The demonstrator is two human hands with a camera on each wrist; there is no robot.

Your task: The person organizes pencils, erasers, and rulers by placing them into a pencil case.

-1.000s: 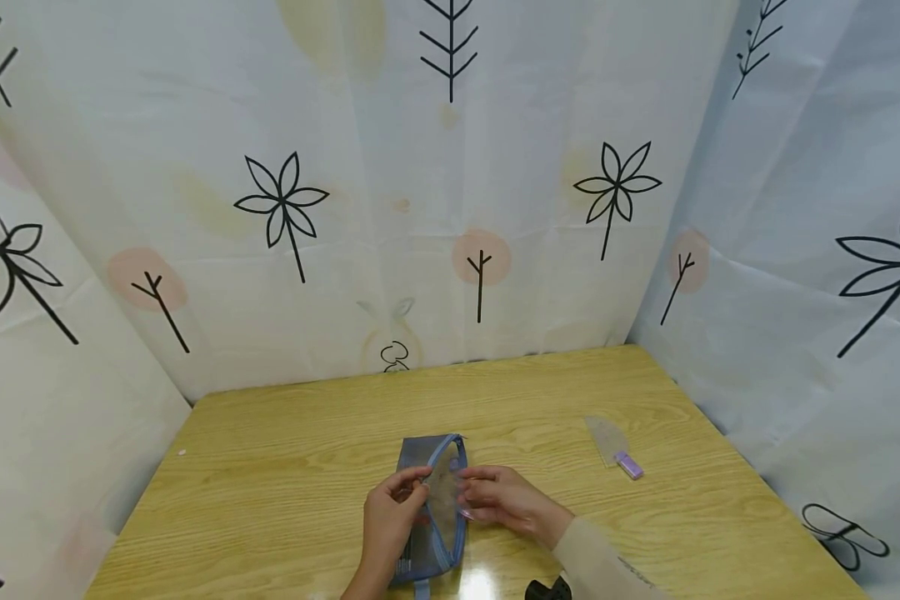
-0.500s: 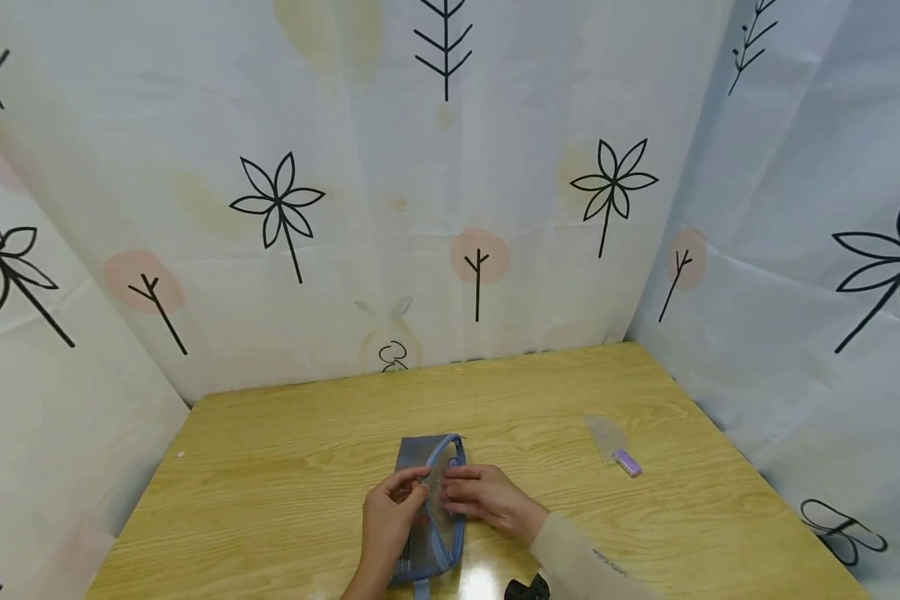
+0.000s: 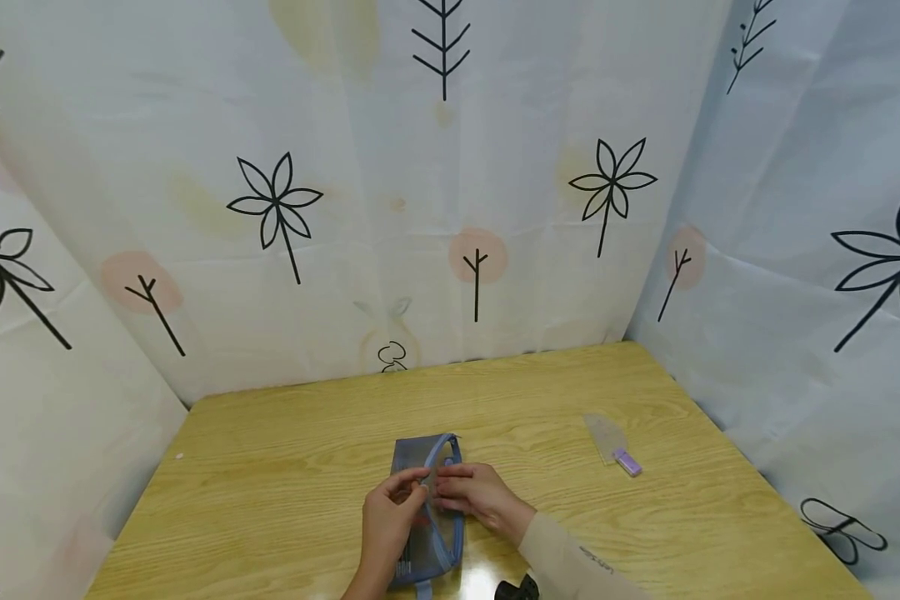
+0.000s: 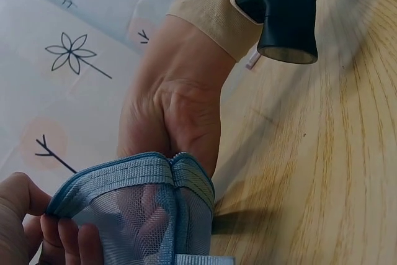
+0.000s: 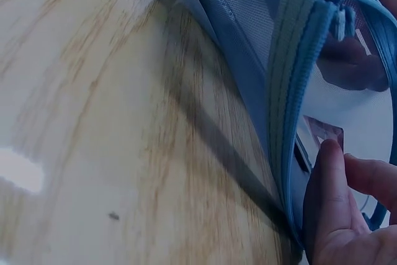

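A blue mesh zipper pouch [image 3: 420, 542] lies on the table with its mouth spread wide. My left hand [image 3: 390, 508] pinches the left edge of the opening between thumb and fingers, holding it up. In the left wrist view, those fingers curl over the zipper band [image 4: 124, 175]. My right hand [image 3: 476, 496] reaches into the mouth from the right, fingers extended. Through the mesh, its fingers show inside the pouch. In the right wrist view, a small printed dark piece [image 5: 325, 130] sits just past the right fingertips; nothing is plainly gripped there. Much of the pouch's inside is hidden.
On the wooden table [image 3: 270, 467], to the right, a clear flat piece with a curved edge [image 3: 603, 435] lies against a small purple block [image 3: 627, 463]. A tiny pale speck [image 3: 180, 456] is at far left. Printed curtains [image 3: 375, 283] surround the table's back and sides.
My right hand has moved left, from the pouch's right rim deeper into its opening. The left hand keeps its pinch on the left edge, and the opening looks slightly narrower.
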